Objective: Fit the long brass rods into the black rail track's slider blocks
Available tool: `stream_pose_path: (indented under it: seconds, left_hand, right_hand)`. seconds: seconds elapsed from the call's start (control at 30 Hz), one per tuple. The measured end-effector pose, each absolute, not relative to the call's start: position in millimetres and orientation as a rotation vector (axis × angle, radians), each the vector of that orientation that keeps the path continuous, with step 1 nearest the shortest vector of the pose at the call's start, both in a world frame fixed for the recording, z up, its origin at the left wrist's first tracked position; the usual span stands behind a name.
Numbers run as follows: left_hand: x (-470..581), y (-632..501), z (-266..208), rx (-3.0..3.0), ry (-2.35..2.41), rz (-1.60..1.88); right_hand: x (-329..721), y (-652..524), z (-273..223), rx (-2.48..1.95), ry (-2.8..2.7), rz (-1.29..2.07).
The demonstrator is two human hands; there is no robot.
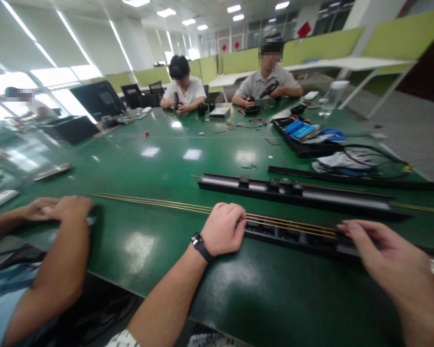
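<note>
Several long, thin brass-coloured rods (292,225) run across the front of the table, over a long black channel (300,243) with compartments. My left hand (224,226), with a dark watch on its wrist, is closed around the rods near their middle. Their far left ends stretch out over the green tabletop. My right hand (383,246) is at the rods' right end, thumb and fingers pinched together there; the rod tips are partly hidden by the fingers. Behind lies a second black channel (304,193) with a pale inner strip and small dark blocks on it.
A black tray (300,149) with a blue packet, cables and gloves stands at the back right, beside a black strip (347,178). To my left, a co-worker's arms (68,241) rest on the green table (137,164). Two people work with power drills across it.
</note>
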State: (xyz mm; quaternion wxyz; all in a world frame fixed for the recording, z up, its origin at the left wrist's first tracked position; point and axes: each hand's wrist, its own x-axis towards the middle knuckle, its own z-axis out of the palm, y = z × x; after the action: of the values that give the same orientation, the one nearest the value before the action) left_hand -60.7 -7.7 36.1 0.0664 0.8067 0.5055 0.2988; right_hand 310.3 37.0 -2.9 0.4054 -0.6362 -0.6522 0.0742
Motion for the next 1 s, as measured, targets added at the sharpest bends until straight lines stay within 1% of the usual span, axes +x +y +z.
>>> stream_pose_path:
  seconds: [0.07, 0.13, 0.23, 0.73, 1.0]
  left_hand:
    - [-61, -9, 37, 2.43, 1.54, 0.884]
    - [-62, -8, 36, 2.44, 1.544, 0.875]
    - [-65, -6, 33, 2.47, 1.53, 0.886]
    - [-66, -6, 34, 2.521, 1.517, 0.927]
    - [-67, -5, 31, 2.557, 1.481, 0.948]
  right_hand:
    - [303, 31, 9, -1.551, -1.604, 0.333]
    - [296, 28, 15, -1.495, -1.578, 0.394]
    - [291, 27, 16, -1.475, -1.617, 0.384]
    - [282, 19, 21, -1.438, -1.711, 0.585]
    - [281, 19, 20, -1.393, -1.75, 0.558]
